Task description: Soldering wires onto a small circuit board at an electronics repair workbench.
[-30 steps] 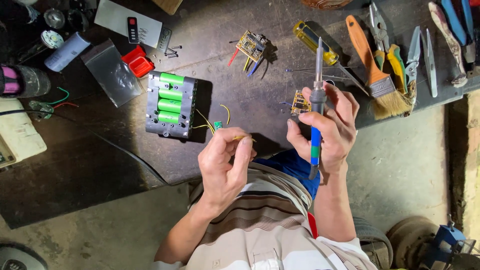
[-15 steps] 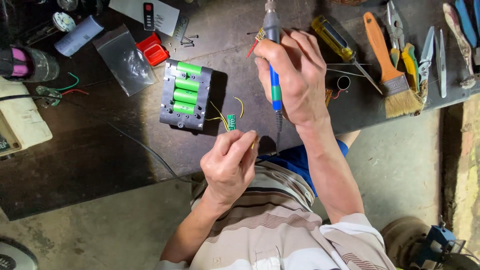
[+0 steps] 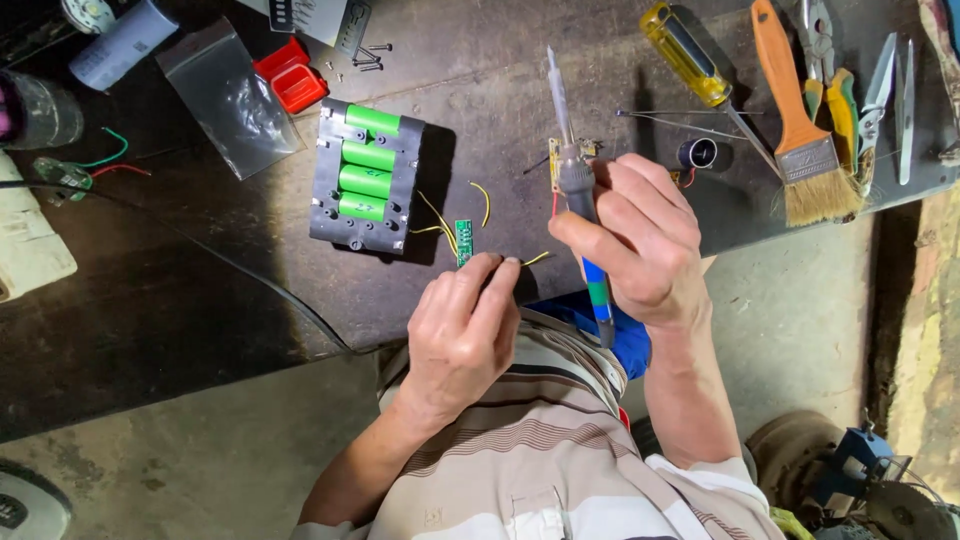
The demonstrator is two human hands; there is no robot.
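Green little circuit board [image 3: 464,242] pinched at its near end by left hand [image 3: 462,325] fingertips, lying on dark workbench [image 3: 200,290] just beside grey battery holder [image 3: 364,177] — yellow wires [image 3: 437,215] joining them. Right hand [image 3: 645,245] fingers wrapped tight around blue-handled soldering iron [image 3: 578,190] — tip pointing away, above bench.

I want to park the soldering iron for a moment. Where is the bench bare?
Bare bench lies left of the battery holder, below the plastic bag. A smaller patch lies between the holder and the soldering iron. It is crowded at right around the brush and screwdriver.
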